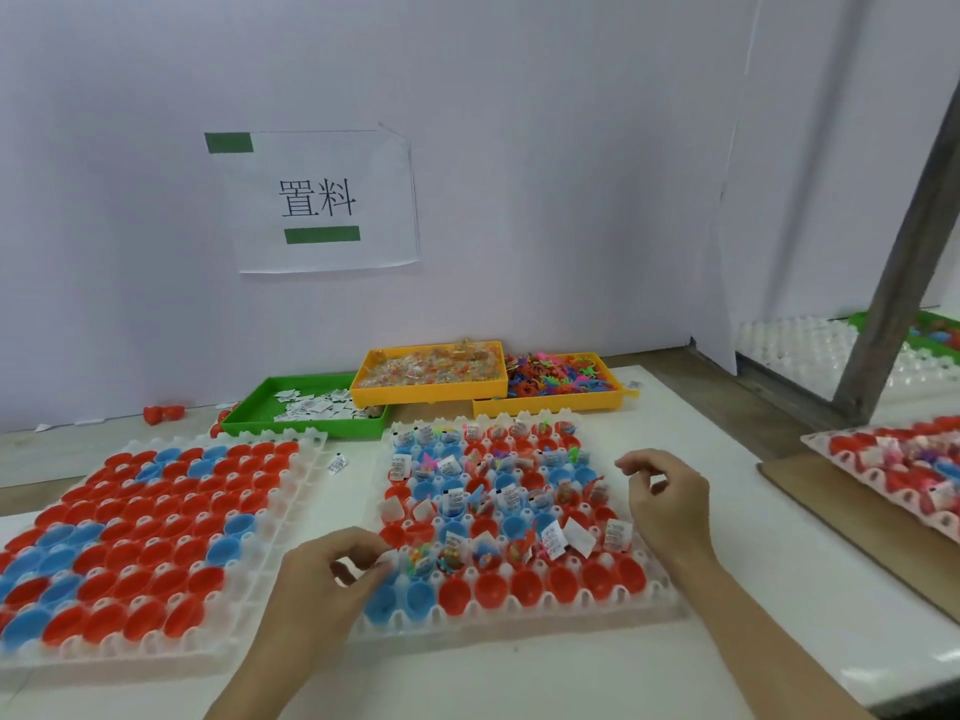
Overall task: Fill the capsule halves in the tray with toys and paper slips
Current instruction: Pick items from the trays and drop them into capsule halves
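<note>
Hovering over near tray (655, 601), left hand (332, 569) fingers curled, pinched item unclear, right hand (670, 498) loosely curled, empty, capsule halves (496, 589) part-filled

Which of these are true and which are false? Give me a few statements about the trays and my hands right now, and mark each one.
1. The green bin holds paper slips. True.
2. The tray on the left already has toys in most of its capsule halves. False: its red and blue halves look empty.
3. The nearest row of the middle tray is unfilled. True.
4. The right hand rests flat on the table. False: it hovers over the middle tray's right edge, fingers loosely curled.
5. The left hand is at the middle tray's near left corner. True.
6. The loose colourful toys sit in a blue bin. False: their bin is yellow.
</note>
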Tool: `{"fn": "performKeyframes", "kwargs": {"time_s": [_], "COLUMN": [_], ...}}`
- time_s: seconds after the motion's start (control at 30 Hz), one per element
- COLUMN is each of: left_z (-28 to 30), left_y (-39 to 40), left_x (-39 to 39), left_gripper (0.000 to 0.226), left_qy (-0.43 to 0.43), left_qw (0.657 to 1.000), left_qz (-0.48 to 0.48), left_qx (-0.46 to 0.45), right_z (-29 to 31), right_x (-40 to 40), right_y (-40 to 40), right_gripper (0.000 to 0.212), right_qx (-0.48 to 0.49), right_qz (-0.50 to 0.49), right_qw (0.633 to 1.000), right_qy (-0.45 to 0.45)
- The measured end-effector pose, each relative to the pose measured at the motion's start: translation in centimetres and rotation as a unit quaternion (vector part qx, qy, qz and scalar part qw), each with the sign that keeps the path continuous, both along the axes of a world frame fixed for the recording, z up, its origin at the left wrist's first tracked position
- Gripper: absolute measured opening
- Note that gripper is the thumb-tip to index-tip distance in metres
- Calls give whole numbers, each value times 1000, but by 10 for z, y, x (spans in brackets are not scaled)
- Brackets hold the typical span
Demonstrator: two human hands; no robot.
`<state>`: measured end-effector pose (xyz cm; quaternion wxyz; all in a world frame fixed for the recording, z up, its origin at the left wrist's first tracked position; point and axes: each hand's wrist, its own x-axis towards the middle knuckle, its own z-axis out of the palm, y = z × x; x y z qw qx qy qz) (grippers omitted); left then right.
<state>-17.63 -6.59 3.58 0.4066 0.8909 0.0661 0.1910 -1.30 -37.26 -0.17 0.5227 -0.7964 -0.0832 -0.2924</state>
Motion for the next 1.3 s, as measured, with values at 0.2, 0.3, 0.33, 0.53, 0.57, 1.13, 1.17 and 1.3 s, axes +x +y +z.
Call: {"fn": "performKeyframes", "kwargs": {"time_s": [0.2, 0.3, 0.33, 0.53, 0.57, 1.13, 1.17, 1.3], "left_z": [-2, -1, -1, -2, -2, -25, -24, -26], "left_y": [0, 1, 1, 6, 5, 11, 10, 7], "left_x": [4, 10, 11, 13, 13, 28, 31, 33], "left_gripper": [25, 20, 18, 12, 13, 13, 16, 19], "left_qy": [11, 42, 53, 82, 77, -46, -46, -46], "left_qw": [1000, 999, 998, 997, 997, 981, 974, 952], "left_qz": [15, 21, 20, 0, 2, 95, 102, 128], "left_qx": [14, 1, -4, -5, 1, -163, -196, -274], "right_z": [-3, -4, -4, -4, -4, -7, -6, -5], "right_x": [3, 4, 4, 4, 4, 9, 9, 9], "right_y": [-1, -1, -1, -3, -3, -3, -3, -3], "right_gripper": [39, 39, 39, 35, 35, 37, 37, 36], "right_qx": [18, 10, 8, 3, 1, -15, -18, -47], "right_qz": [16, 16, 17, 15, 14, 19, 14, -6], "right_qw": [999, 998, 998, 997, 996, 992, 992, 991], "right_qy": [36, 54, 57, 81, 83, 122, 125, 127]}}
